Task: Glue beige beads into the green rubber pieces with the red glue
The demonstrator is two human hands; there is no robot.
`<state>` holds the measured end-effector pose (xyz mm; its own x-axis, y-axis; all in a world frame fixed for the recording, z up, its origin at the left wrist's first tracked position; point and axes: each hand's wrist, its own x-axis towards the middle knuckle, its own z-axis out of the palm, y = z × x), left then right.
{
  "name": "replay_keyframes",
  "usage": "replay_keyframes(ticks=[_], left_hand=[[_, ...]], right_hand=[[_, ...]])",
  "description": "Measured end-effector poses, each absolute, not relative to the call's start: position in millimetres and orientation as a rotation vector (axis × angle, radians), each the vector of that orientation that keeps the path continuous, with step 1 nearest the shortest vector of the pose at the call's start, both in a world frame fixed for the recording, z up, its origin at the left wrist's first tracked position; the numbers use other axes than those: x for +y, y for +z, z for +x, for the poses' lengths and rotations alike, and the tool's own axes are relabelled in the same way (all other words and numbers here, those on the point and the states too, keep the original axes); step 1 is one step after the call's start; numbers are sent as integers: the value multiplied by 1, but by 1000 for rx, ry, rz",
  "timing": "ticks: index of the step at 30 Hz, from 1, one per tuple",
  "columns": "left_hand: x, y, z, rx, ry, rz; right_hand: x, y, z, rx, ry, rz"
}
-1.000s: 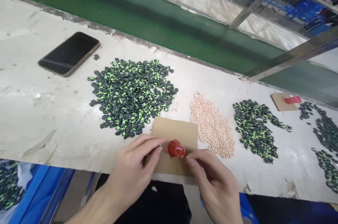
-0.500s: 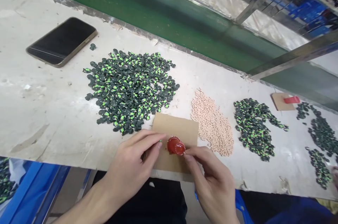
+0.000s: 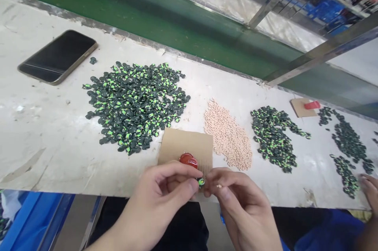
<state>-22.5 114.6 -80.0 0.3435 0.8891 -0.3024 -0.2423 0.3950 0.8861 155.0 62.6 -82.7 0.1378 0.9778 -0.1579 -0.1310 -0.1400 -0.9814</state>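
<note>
My left hand [image 3: 165, 196] pinches a small black-and-green part [image 3: 201, 181] between thumb and forefinger, just off the near table edge. My right hand [image 3: 236, 199] meets it fingertip to fingertip and holds a tiny beige piece [image 3: 219, 186]. Just beyond the fingers a red cap [image 3: 188, 160] sits on a piece of brown cardboard [image 3: 184, 144]. A big heap of black-and-green parts [image 3: 134, 103] lies to the left of the cardboard, and a heap of beige pieces [image 3: 227, 134] lies to its right.
A dark phone [image 3: 57, 57] lies at the far left of the worn white table [image 3: 44, 125]. More black-and-green heaps [image 3: 274, 136] spread rightward, with another cardboard and red cap [image 3: 311, 105]. Another person's hand [image 3: 369, 192] shows at the right edge. A green belt [image 3: 165, 18] runs behind.
Both hands drew back from the red cap toward me and came together. A black-and-green part now shows between the fingertips. The view shifted slightly right.
</note>
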Motion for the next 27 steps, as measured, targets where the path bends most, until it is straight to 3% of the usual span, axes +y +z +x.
replay_keyframes(ticks=[15,27], left_hand=[[109,-80,-17,844,776,770],[114,-68,-25,903,742,848]], right_hand=[[61,-71,146,-974,1154,-1392],[80,-52,164,-1220,1347,-1409]])
